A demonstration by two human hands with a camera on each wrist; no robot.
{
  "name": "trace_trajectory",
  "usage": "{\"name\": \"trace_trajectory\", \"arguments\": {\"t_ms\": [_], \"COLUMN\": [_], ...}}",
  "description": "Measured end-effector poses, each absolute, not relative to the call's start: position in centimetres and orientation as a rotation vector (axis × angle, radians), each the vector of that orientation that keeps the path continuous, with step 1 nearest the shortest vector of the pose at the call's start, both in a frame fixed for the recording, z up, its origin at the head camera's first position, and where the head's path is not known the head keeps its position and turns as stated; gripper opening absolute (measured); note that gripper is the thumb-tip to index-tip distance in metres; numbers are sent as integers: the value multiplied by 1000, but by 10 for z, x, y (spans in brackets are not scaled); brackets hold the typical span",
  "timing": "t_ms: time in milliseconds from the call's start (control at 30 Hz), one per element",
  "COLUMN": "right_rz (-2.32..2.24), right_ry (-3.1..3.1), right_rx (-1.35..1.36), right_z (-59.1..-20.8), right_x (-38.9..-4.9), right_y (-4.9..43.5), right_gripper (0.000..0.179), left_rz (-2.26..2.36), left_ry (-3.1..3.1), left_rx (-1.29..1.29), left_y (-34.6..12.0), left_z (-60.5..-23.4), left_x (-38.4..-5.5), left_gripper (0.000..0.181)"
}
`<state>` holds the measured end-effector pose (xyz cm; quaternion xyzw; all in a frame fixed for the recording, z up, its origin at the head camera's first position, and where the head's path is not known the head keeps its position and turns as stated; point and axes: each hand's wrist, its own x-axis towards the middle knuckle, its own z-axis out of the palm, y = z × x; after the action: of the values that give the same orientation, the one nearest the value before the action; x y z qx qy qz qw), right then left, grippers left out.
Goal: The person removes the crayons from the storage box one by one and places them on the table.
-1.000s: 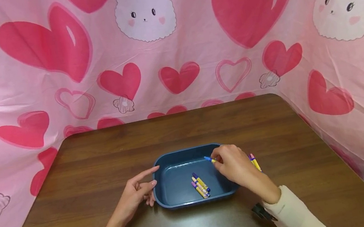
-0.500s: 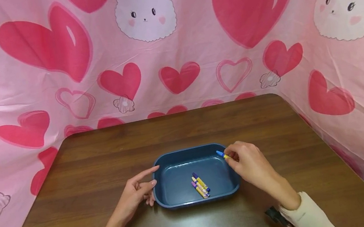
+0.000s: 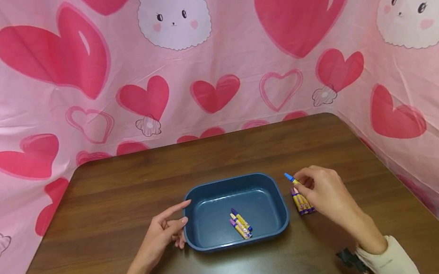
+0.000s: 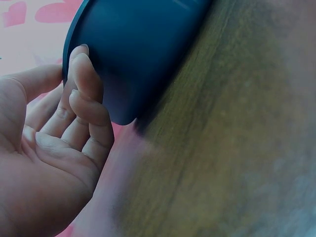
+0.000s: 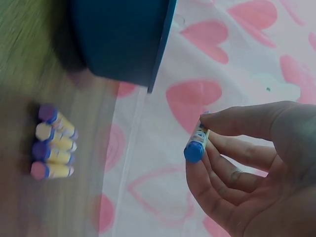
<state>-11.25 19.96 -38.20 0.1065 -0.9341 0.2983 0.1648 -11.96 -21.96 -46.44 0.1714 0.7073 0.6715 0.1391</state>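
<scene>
My right hand (image 3: pixel 328 189) pinches a blue crayon (image 3: pixel 289 177) between thumb and fingers, to the right of a dark blue tray (image 3: pixel 230 179). In the right wrist view the crayon's flat blue end (image 5: pixel 194 151) points at the camera. Below that hand, several crayons (image 3: pixel 302 202) in yellow wrappers lie side by side on the table. Inside the tray, near its front wall, a small group of crayons (image 3: pixel 240 225) lies together. My left hand (image 3: pixel 163 232) touches the tray's left rim with extended index finger and thumb; its other fingers are loosely bent.
The brown wooden table (image 3: pixel 124 190) carries the tray near its middle. Pink cloth (image 3: pixel 231 49) with hearts and rabbits hangs behind it and along both sides.
My right hand has carried the blue crayon rightward, from over the tray to above the row of crayons on the table. My left hand has stayed at the tray's left rim.
</scene>
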Motion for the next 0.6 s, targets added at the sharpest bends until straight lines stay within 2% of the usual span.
{"name": "trace_trajectory", "arguments": {"t_ms": [600], "right_rz": [1038], "right_ry": [-2818], "right_rx": [52], "right_z": [-409], "right_x": [-127], "right_y": [239], "right_gripper": [12], "left_rz": [1956], "left_ry": [2029], "left_rx": [520], "left_y": [-220], "left_z": [-464], "left_x": [-120], "left_gripper": [48]}}
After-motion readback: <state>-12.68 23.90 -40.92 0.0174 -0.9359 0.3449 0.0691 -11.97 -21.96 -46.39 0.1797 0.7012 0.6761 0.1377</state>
